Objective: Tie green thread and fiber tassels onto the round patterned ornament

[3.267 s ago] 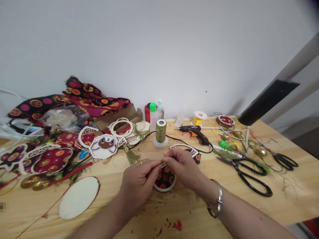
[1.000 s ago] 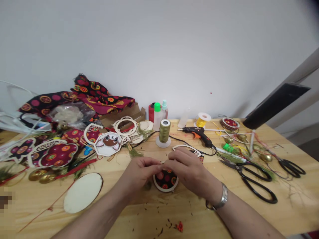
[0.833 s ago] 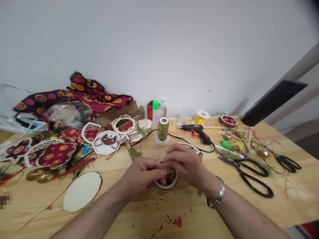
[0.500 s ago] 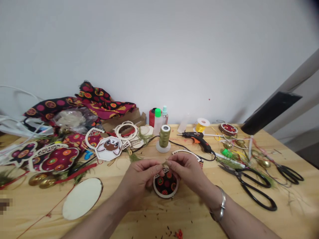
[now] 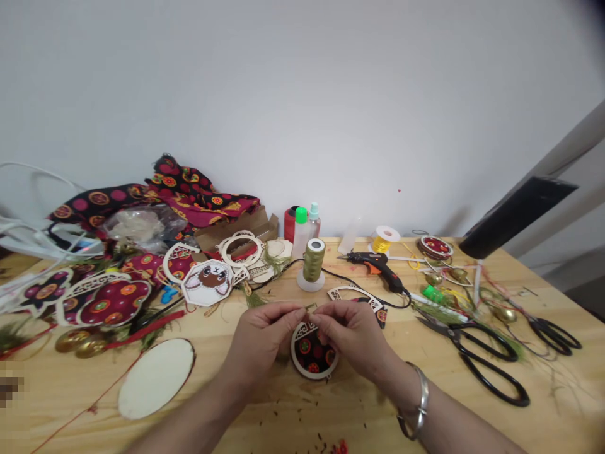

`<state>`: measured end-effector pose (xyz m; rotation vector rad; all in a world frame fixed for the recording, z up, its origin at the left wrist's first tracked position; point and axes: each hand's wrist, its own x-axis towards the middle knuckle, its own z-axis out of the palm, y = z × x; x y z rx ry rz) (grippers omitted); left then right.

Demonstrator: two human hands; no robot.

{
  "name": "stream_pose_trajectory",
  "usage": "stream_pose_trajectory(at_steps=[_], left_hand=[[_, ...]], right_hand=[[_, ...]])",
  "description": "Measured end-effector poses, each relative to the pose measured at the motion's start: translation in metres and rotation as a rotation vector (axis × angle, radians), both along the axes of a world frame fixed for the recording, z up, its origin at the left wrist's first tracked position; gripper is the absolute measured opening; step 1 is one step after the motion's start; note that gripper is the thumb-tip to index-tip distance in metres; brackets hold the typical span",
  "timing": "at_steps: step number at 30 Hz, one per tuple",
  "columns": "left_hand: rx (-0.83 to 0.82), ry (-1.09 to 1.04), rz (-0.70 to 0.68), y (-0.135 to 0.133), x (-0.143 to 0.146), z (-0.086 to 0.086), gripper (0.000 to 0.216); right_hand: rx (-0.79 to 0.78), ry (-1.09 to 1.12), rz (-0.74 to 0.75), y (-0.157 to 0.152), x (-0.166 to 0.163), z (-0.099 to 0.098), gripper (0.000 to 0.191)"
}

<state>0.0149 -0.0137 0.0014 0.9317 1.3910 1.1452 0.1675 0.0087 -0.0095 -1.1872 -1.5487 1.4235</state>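
Observation:
My left hand (image 5: 262, 337) and my right hand (image 5: 352, 333) meet at the middle of the wooden table (image 5: 265, 416), fingertips pinched together on a short olive-green thread (image 5: 311, 307). Just under them lies a small round ornament (image 5: 312, 356) with dark patterned fabric in a pale wooden rim. My right wrist wears a silver bangle (image 5: 418, 403). Behind the hands stands a spool of olive thread (image 5: 313, 261).
A black and orange glue gun (image 5: 375, 265) lies behind, its cord running left. Large black scissors (image 5: 482, 359) and a smaller pair (image 5: 551, 331) lie at right. Patterned fabric (image 5: 189, 192), wooden ornament pieces (image 5: 208, 280) and a pale oval disc (image 5: 155, 377) fill the left.
Both hands stayed pinched together over the round ornament, dipping onto it and lifting again. The ornament shows more fully now. The view shifted slightly.

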Motion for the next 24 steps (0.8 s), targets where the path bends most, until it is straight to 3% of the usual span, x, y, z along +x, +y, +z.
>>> stream_pose_trajectory(at_steps=[10, 17, 24], left_hand=[[-0.002, -0.052, 0.076, 0.0, 0.001, -0.004, 0.012], [-0.014, -0.175, 0.046, 0.0, 0.0, -0.01, 0.014], [-0.051, -0.221, 0.009, 0.001, 0.002, -0.011, 0.019]], right_hand=[[0.066, -0.016, 0.028, -0.005, -0.002, 0.0, 0.017], [0.376, -0.189, 0.003, -0.007, 0.001, -0.004, 0.02], [0.37, -0.203, 0.019, -0.006, 0.002, -0.003, 0.018]])
